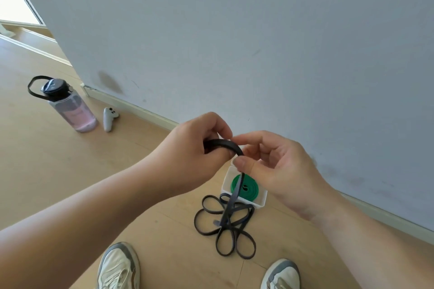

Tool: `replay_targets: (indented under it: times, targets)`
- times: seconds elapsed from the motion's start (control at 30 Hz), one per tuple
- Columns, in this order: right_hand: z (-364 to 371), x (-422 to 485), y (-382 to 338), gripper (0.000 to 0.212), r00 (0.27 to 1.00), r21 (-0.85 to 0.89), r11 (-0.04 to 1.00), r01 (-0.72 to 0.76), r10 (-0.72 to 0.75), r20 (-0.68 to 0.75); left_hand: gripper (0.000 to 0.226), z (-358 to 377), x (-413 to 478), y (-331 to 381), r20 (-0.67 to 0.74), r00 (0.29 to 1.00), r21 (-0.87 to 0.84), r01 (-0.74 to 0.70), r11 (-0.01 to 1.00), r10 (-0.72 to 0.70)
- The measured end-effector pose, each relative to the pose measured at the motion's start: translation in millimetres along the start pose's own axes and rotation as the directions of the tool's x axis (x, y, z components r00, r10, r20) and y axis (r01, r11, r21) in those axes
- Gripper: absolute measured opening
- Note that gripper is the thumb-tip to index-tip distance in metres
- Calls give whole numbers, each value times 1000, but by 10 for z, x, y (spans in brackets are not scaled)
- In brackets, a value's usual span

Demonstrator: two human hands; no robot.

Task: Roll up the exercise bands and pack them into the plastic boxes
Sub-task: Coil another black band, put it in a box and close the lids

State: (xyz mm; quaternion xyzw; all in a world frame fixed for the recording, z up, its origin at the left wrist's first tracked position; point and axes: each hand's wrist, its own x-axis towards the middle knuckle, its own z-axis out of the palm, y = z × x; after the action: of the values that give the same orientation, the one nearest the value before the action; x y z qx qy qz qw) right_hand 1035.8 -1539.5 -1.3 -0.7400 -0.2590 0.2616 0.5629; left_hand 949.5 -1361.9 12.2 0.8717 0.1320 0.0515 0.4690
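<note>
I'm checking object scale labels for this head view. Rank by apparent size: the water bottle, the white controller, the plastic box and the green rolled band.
1. water bottle
2. plastic box, though partly hidden
3. green rolled band
4. white controller, which looks close to the band, so the last two places are unsure

pink water bottle [70, 107] upright on wooden floor [47, 171], white controller [109, 118] just beside — grey wall [258, 30] behind
</note>
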Motion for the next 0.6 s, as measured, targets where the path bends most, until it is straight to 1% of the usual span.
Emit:
replay_targets:
  times: [0.07,0.13,0.17,0.23,0.3,0.4,0.5,0.6]
  targets:
    - [22,-4,2,32,998,1,1000,23,-23,-60,18,-10,-13,-38,-28,999,54,-41,998,43]
    - [5,25,7,32,984,-8,1000,10,-11,-177,28,-50,-14,-57,-72,992,108,-97,989,105]
    - [-5,42,3,31,972,-22,1000,9,-14,-233,28,-71,-12,-56,-94,987,110,-120,987,130]
    - [-9,59,3,30,955,-35,999,11,-20,-295,29,-85,-25,-33,-101,987,68,-119,991,126]
    - [21,49,-9,26,959,-19,1000,12,-17,-284,33,-56,-46,-1,-64,994,6,-91,996,91]
    - [46,22,-8,19,964,-88,995,43,-64,-259,26,-4,-47,12,-27,996,-41,-82,996,81]
    - [32,17,5,11,955,-139,990,30,-69,-289,24,-1,-25,6,-36,999,-130,-45,991,40]
    - [-7,31,16,11,948,-149,989,-2,-45,-315,27,-7,-8,3,-23,999,-144,-48,988,45]
